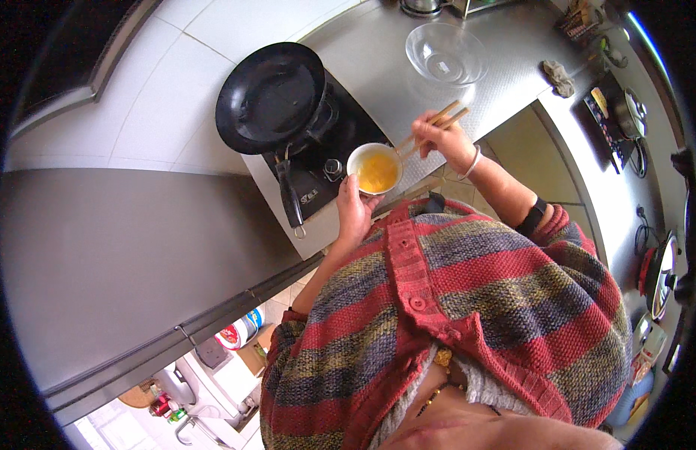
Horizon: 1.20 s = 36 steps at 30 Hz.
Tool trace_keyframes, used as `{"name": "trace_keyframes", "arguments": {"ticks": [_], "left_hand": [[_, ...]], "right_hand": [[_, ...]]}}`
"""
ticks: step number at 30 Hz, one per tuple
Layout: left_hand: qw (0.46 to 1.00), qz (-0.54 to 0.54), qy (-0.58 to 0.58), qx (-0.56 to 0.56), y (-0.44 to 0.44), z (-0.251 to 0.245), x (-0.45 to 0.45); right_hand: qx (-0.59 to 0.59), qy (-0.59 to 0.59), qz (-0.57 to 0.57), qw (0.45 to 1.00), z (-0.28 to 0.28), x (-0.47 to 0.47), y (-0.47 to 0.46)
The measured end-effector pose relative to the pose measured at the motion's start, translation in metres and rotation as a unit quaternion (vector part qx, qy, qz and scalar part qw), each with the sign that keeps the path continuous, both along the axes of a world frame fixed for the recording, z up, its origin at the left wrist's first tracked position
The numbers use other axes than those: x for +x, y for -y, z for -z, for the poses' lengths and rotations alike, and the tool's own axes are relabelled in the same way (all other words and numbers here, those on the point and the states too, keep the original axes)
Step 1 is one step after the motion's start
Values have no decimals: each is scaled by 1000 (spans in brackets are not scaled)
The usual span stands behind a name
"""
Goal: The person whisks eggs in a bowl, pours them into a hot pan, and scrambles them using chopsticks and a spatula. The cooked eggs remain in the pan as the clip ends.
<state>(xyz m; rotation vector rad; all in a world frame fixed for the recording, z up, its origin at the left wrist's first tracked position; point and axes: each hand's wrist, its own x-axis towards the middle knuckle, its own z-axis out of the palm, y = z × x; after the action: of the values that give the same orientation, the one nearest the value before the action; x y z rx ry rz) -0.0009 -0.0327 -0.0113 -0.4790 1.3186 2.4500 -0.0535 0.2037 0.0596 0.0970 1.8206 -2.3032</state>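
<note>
My left hand (355, 210) holds a small white bowl (353, 162) by its side, with the thumb near the rim. Yellow beaten egg (377, 172) lies in the bowl. A pair of wooden chopsticks (450, 117) is gripped in my right hand (442, 138), just right of the bowl. Their lower ends reach toward the bowl's rim; whether they touch the egg I cannot tell. Close beyond the bowl is a black gas stove (353, 124) with a control knob (333, 169). On it sits a black wok (272, 98), its handle (290, 197) pointing toward me.
A clear glass bowl (446, 56) stands on the steel counter (370, 50), with a crumpled cloth (558, 79) farther right. A grey panel (134, 253) flanks the stove on the left. Pots, including a lidded pot (630, 115), line the right-hand counter. White tiled wall (173, 84) rises behind the wok.
</note>
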Motion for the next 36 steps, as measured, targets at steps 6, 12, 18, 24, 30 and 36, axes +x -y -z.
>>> {"name": "trace_keyframes", "arguments": {"ticks": [6,12,18,24,30,36], "left_hand": [[1000,9,-6,4,-4,-4,-1],[1000,-11,-18,-11,-9,-26,-7],[997,-64,-25,-38,-1,-80,-41],[976,-118,-116,-142,38,-145,-96],[945,-159,-122,-259,82,-174,-150],[901,-142,-73,-403,127,-174,-200]], "right_hand": [[46,-19,-104,993,-4,4,1],[63,-41,-39,996,-27,-2,5],[-15,-47,-113,992,-77,-39,11],[33,-152,-142,978,-122,-120,32],[-83,-104,-81,988,-116,-177,89],[-224,-34,-113,967,-83,-216,122]]}}
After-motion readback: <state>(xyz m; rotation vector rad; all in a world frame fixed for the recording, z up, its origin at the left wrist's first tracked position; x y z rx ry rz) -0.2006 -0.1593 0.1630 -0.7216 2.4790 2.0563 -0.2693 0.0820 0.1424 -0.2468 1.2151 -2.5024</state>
